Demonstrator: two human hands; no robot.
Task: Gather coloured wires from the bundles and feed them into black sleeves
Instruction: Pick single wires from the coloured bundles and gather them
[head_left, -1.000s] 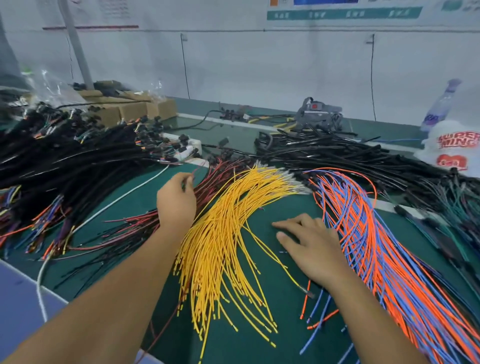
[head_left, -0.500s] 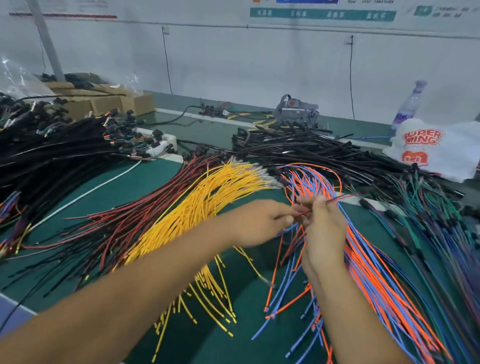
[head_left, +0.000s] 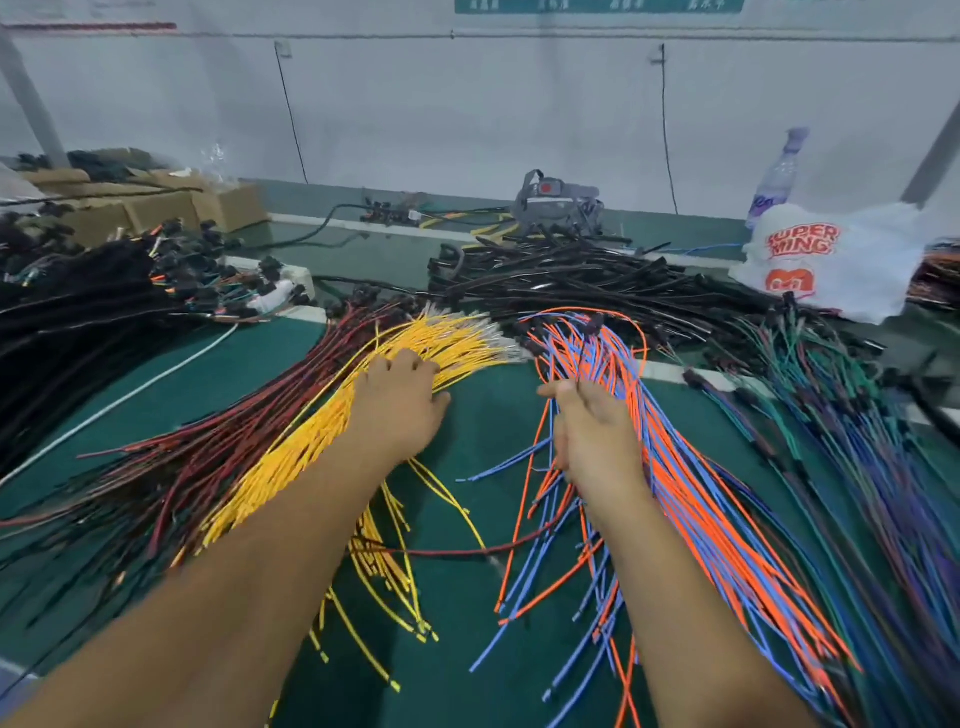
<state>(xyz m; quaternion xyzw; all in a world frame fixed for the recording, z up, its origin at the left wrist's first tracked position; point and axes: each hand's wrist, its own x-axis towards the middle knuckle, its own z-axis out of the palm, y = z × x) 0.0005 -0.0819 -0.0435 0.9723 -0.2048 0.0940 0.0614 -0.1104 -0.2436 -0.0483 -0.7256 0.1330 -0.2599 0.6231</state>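
We are looking down over two bare forearms reaching across a green table (head_left: 483, 431) covered in wire. Nearest us, loose yellow, orange and blue ends are fanning out over the mat. Our left hand (head_left: 400, 405) is lying on the yellow wires (head_left: 311, 441), its fingers curling down into the bundle, though we cannot tell whether it is gripping any. Our right hand (head_left: 597, 431) is pinching a few orange and blue wires (head_left: 691, 499) (their lower ends are hanging free below the wrist) beside the main bundle. Dark red wires (head_left: 218, 457) are lying left of the yellow ones, and green and blue wires (head_left: 841, 426) are spreading at far right. Beyond the hands, a heap of black sleeves (head_left: 571, 286) is lying across the table. Further back we are seeing cardboard boxes (head_left: 156, 208), a white printed bag (head_left: 831, 260) and a plastic bottle (head_left: 776, 176) near the wall.
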